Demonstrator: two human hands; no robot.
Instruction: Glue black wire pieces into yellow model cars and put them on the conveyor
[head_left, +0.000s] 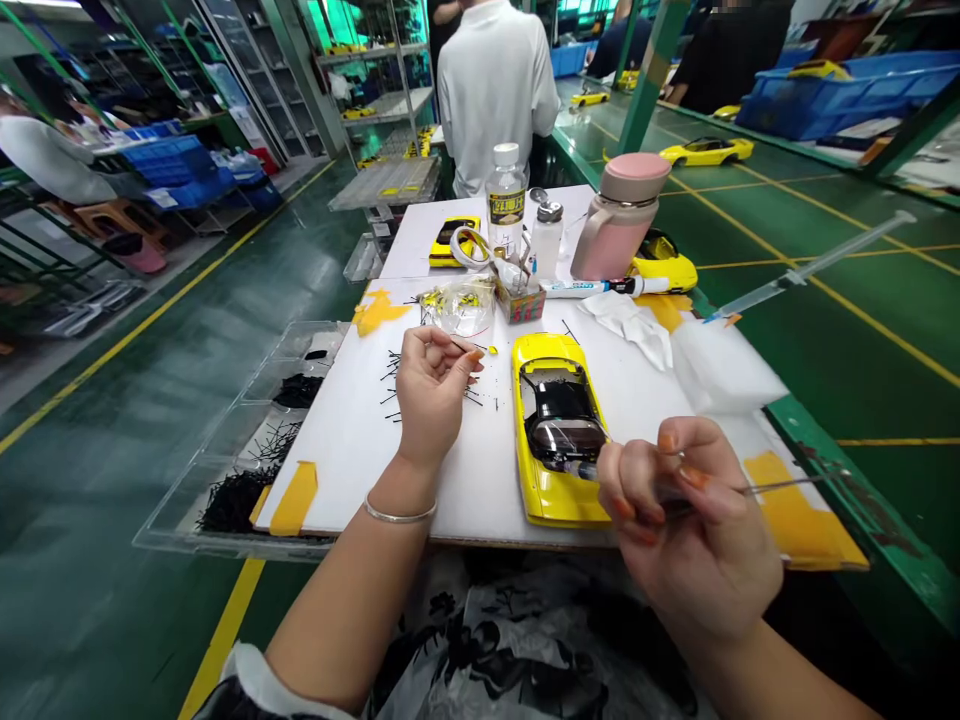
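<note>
My left hand is raised over the white board, thumb and fingers pinched together. A thin sliver seems to show at the fingertips, too small to name. Below it lie several thin black strips and a tiny yellow bit. My right hand is closed around a slim tool; its clear, barrel-like end points left over the car, and a thin metal shaft sticks out on the right. Between the hands sits a yellow model car body with a black roof and dark window.
A white board carries a clear bag, small box, bottle, pink flask, marker and white tissue. A syringe rests at right. A clear tray with black parts stands left. A person stands ahead.
</note>
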